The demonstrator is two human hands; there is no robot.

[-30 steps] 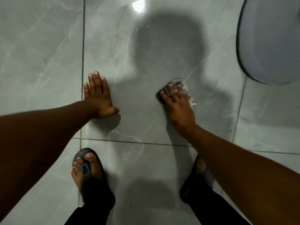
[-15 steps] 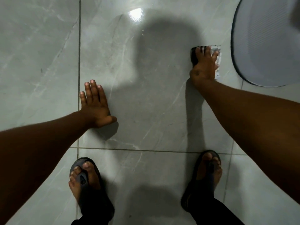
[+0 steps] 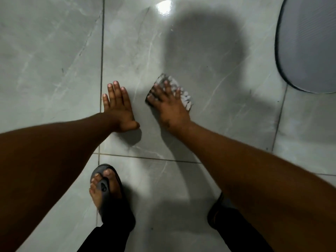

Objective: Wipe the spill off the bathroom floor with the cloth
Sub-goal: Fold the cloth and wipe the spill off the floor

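Note:
My right hand (image 3: pixel 169 104) presses flat on a small dark cloth with white patches (image 3: pixel 185 99) against the grey marble floor tile (image 3: pixel 209 99). Most of the cloth is hidden under my fingers; its white edge shows to the right of them. My left hand (image 3: pixel 118 106) lies palm down on the same tile, fingers spread, holding nothing, a short way left of the cloth. A wet sheen with a bright light reflection (image 3: pixel 164 6) covers the tile farther ahead. I cannot make out the spill's outline in the dim light.
A grey ribbed bath mat (image 3: pixel 307 44) with a dark rim lies at the upper right. My left foot in a dark sandal (image 3: pixel 104 190) stands below my hands; the other sandal (image 3: pixel 216 211) is partly hidden by my right arm. Grout lines (image 3: pixel 102 51) cross the floor.
My right hand has dragged the cloth from the far right near the mat back toward me and left, close to my left hand. The left hand stays planted.

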